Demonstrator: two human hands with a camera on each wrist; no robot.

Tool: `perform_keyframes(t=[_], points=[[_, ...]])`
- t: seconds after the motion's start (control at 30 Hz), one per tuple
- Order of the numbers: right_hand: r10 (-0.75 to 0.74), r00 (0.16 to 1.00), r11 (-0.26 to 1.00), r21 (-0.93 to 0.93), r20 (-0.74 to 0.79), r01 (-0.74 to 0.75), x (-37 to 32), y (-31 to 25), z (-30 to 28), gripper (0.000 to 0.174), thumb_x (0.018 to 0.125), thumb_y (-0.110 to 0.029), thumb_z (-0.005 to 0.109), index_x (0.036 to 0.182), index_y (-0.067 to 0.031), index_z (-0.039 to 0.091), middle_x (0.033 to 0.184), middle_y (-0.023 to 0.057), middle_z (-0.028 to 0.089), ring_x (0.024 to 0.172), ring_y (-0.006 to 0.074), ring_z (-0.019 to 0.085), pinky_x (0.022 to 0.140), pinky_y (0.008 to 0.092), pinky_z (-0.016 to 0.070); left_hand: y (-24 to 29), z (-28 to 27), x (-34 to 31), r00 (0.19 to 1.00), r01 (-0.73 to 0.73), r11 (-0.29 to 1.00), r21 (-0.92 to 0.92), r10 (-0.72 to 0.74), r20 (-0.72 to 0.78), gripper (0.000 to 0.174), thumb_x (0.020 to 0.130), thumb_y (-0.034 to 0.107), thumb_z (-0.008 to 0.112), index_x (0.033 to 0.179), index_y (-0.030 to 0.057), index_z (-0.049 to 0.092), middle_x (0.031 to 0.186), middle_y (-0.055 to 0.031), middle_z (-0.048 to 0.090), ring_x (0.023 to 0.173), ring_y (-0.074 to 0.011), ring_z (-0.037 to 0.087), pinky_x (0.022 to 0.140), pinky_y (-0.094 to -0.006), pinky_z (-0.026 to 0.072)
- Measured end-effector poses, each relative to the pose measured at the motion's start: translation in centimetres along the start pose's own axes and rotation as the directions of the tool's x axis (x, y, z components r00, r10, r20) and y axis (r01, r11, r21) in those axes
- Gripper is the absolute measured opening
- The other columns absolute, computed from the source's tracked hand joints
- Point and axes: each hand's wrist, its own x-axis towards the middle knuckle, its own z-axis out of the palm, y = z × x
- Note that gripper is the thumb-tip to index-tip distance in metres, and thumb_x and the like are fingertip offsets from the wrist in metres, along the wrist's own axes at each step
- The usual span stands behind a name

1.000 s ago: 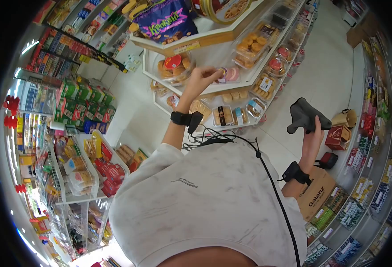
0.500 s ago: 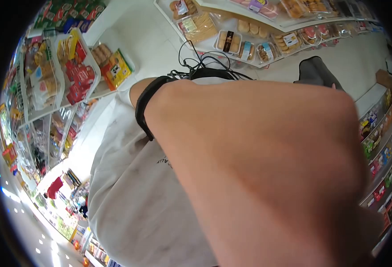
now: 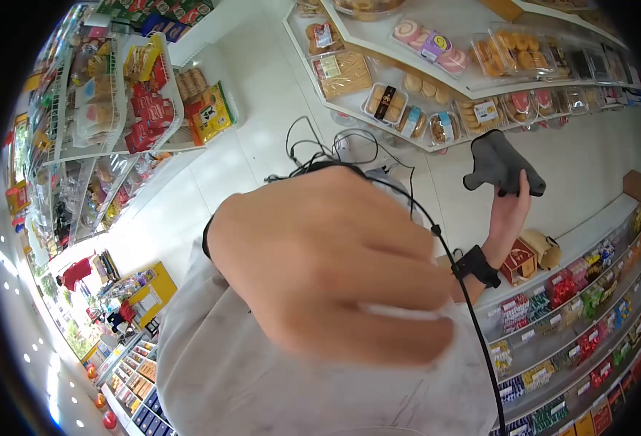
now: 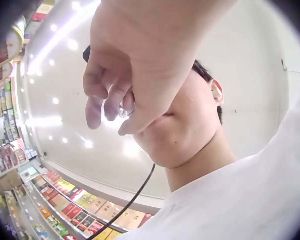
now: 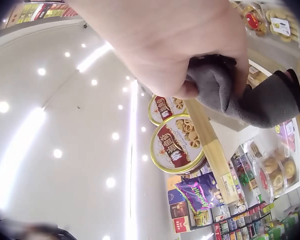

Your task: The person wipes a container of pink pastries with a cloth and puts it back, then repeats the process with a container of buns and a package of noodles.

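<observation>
My left hand (image 3: pixel 328 269) is raised close to the head camera and fills the middle of that view, blurred. In the left wrist view this left hand (image 4: pixel 135 65) hangs in front of the person's face with fingers curled; whether it holds anything I cannot tell. My right hand (image 3: pixel 508 211) is held up at the right, gripping a grey cloth (image 3: pixel 498 163) that sticks out above the thumb. In the right wrist view the same right hand (image 5: pixel 180 40) has its fingers wrapped round the grey cloth (image 5: pixel 255 100).
White tiered shelves (image 3: pixel 480 91) with clear boxes of pastries stand ahead. A snack rack (image 3: pixel 139 80) is at the left, and a long goods shelf (image 3: pixel 575 312) runs along the right. A red box (image 3: pixel 520 260) sits on the floor. Round biscuit tins (image 5: pixel 177 142) sit on an upper shelf.
My left hand left the pastry shelf and came up to the head camera; the forearm covered the view, now the hand does. The head view has swung. The right hand still holds the cloth.
</observation>
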Motion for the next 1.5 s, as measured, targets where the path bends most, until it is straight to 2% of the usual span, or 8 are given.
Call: perform_keyframes(t=[0.27,0.5,0.67,0.93,1.03,1.17,1.37,1.5], points=[[0.064,0.988,0.994,-0.098,0.139,-0.050,0.5,3.2,4.7,0.039,0.091,-0.014,0.067,0.125,-0.0024,0.052,0.123,0.0081,0.055,0.115,0.0158,0.051,0.094,0.0325,0.0401,4.5,-6.1,-3.8,0.993,0.072,0.996,0.050,-0.067,-0.097,0.039,0.081,0.025,0.079,0.106,0.0018,0.060,0.068,-0.0074,0.063,0.049,-0.0175,0.060,0.039,-0.0243,0.0398],[0.055,0.977,0.983,-0.184,0.205,-0.017,-1.9,7.1,12.0,0.038,0.092,-0.015,0.065,0.124,0.0004,0.053,0.122,0.0087,0.057,0.112,0.0168,0.054,0.093,0.0341,0.0420,9.1,-10.5,-7.1,0.831,-0.369,0.911,0.186,0.413,-0.372,0.058,0.091,0.027,0.066,0.142,0.0174,0.040,0.062,0.0002,0.057,0.039,-0.0134,0.049,0.033,-0.0226,0.0337],[0.072,0.970,0.975,-0.221,0.233,-0.020,-5.9,13.0,19.6,0.036,0.091,-0.014,0.065,0.123,-0.0028,0.054,0.119,0.0070,0.059,0.110,0.0164,0.055,0.091,0.0340,0.0428,13.3,-17.2,-15.4,0.857,-0.274,0.944,0.186,0.327,-0.398,0.027,0.085,0.020,0.070,0.069,0.0064,0.053,0.057,-0.0001,0.051,0.040,-0.0107,0.045,0.034,-0.0237,0.0301],[0.136,0.962,0.959,-0.274,0.235,-0.068,-12.8,20.2,30.0,0.033,0.093,-0.013,0.062,0.124,-0.0044,0.053,0.121,0.0064,0.058,0.112,0.0170,0.055,0.091,0.0349,0.0434,19.8,-27.9,-23.2,0.884,0.084,0.977,-0.194,-0.163,-0.438,0.022,0.073,0.003,0.068,0.059,0.0056,0.051,0.057,-0.0013,0.049,0.036,-0.0108,0.034,0.034,-0.0279,0.0227],[0.090,0.966,0.961,-0.276,0.243,-0.020,-14.2,21.0,32.1,0.033,0.094,-0.013,0.061,0.124,-0.0044,0.053,0.121,0.0065,0.058,0.112,0.0170,0.055,0.092,0.0351,0.0433,22.2,-33.3,-22.9,0.747,0.546,0.769,-0.333,-0.626,-0.222,0.018,0.051,0.005,0.069,0.059,0.0089,0.053,0.062,-0.0001,0.052,0.049,-0.0129,0.043,0.044,-0.0312,0.0301],[0.073,0.962,0.963,-0.271,0.262,0.000,-14.9,21.3,33.5,0.032,0.094,-0.013,0.061,0.123,-0.0046,0.053,0.121,0.0068,0.058,0.112,0.0170,0.055,0.092,0.0355,0.0435,23.3,-34.1,-22.9,0.642,0.675,0.713,-0.191,-0.695,-0.324,0.019,0.050,0.008,0.069,0.063,0.0136,0.057,0.067,0.0001,0.054,0.069,-0.0152,0.051,0.055,-0.0304,0.0350],[0.057,0.969,0.970,-0.243,0.241,0.004,-12.8,21.8,34.6,0.033,0.095,-0.015,0.061,0.125,-0.0064,0.054,0.123,0.0053,0.058,0.112,0.0166,0.054,0.093,0.0365,0.0412,17.5,-34.3,-23.2,0.912,0.198,0.947,0.253,-0.083,-0.401,0.016,0.067,0.011,0.071,0.073,0.0114,0.057,0.060,-0.0021,0.052,0.060,-0.0159,0.049,0.048,-0.0281,0.0306],[0.035,0.972,0.985,-0.172,0.232,0.006,-10.3,21.8,35.7,0.030,0.094,-0.014,0.062,0.123,-0.0081,0.056,0.120,0.0044,0.060,0.110,0.0166,0.055,0.091,0.0362,0.0417,13.5,-33.6,-20.6,0.882,-0.128,0.924,0.360,0.272,-0.386,0.015,0.075,0.012,0.069,0.074,0.0091,0.055,0.054,-0.0032,0.050,0.047,-0.0139,0.042,0.040,-0.0261,0.0227]])
